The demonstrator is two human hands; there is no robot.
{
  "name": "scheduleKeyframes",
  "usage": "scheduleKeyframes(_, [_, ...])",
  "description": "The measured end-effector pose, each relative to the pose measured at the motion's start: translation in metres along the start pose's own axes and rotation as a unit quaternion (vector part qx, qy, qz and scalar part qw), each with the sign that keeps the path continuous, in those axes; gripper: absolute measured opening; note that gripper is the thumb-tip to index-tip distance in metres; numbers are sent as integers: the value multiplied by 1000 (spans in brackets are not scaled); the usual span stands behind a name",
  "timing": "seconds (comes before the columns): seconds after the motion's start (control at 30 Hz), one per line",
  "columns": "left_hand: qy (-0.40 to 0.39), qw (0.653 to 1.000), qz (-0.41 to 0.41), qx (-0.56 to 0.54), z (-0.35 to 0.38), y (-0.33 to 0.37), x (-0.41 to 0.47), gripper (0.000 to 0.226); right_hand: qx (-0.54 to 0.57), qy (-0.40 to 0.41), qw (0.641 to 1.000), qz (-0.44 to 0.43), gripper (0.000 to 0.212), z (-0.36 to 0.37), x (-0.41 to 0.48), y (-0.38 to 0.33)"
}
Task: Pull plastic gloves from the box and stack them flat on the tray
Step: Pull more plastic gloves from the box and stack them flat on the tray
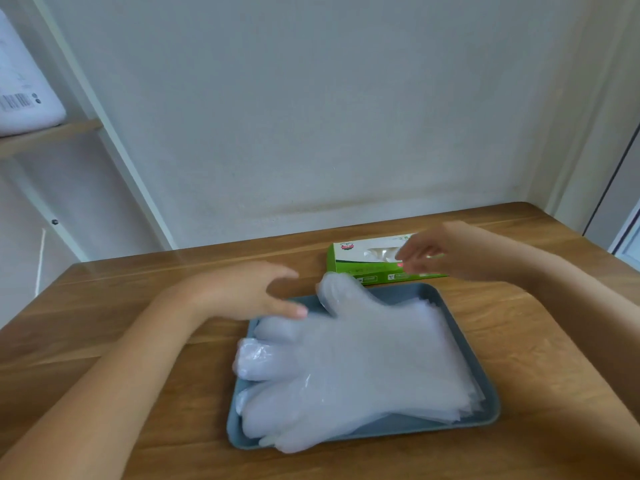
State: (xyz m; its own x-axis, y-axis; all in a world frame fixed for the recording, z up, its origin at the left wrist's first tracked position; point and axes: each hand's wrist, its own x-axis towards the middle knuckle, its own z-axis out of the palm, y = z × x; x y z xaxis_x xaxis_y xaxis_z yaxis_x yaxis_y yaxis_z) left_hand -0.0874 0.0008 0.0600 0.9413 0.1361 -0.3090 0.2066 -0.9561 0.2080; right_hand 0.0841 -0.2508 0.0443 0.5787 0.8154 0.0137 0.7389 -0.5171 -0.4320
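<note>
Your room: tight behind, open at sides.
Box point(367, 270) sits just behind tray point(486, 386), wall point(311, 133) close beyond; bare table point(104, 289) flanks both.

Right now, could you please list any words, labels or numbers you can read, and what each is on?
No text here is legible.
Green and white box: red badge and printed lines, too blurred to read.
White package on the shelf: barcode and small marks, too small to read.
</note>
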Motion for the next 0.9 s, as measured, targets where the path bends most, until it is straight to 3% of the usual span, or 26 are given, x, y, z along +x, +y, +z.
scheduleKeyframes(0.1, [87,990,17,-106,-4,6,30,56,7,80,997,-2,15,15,33,11])
scheduleKeyframes(0.2, [87,979,45,-182,3,12,66,44,-7,91,996,15,17,34,63,17])
scheduleKeyframes(0.33, [83,974,63,-201,13,16,105,53,0,103,995,-4,22,50,83,19])
scheduleKeyframes(0.47, [28,958,52,-279,20,10,127,64,-2,79,997,-4,22,51,86,24])
scheduleKeyframes(0.7, [1,953,72,-294,35,-3,140,63,-31,26,999,-28,18,55,84,32])
scheduleKeyframes(0.9, [-17,950,87,-300,37,-7,145,63,118,49,992,8,20,49,79,36])
